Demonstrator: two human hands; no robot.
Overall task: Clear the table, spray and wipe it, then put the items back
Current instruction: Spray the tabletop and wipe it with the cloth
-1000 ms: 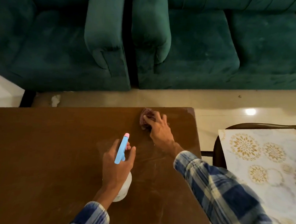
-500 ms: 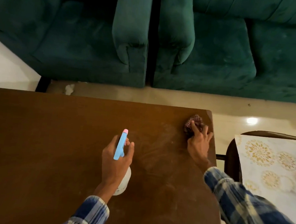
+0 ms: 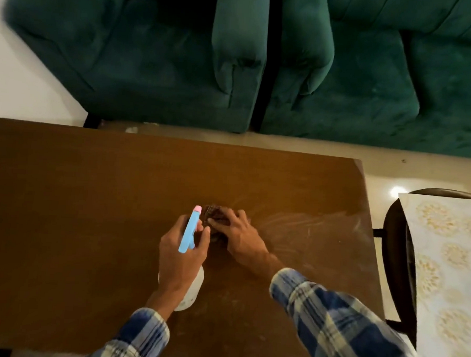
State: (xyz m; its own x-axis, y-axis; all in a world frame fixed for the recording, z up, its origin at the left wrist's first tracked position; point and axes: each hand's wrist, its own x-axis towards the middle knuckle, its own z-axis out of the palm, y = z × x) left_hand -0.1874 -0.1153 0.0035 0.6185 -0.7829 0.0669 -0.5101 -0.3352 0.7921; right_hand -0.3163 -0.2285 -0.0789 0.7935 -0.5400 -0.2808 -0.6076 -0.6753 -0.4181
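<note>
Your left hand (image 3: 181, 254) grips the spray bottle (image 3: 189, 230) by its neck, fingers curled round it, above the middle of the table (image 3: 77, 211). Your right hand (image 3: 239, 233) has its fingers spread flat, pressing the cloth (image 3: 212, 211) onto the tabletop just beside the bottle's nozzle.

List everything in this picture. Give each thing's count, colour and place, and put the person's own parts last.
table: one, brown, centre, with pale wipe streaks on its right half
spray bottle: one, blue head, pink tip, whitish body, held in the left hand
cloth: one, dark, blurred, on the table under the right hand
sofas: two, dark green, side by side beyond the table
patterned surface: one, white and gold, on a dark frame to the right of the table
floor: pale
left hand: grips the bottle
right hand: presses the cloth
sleeves: two, blue plaid
</note>
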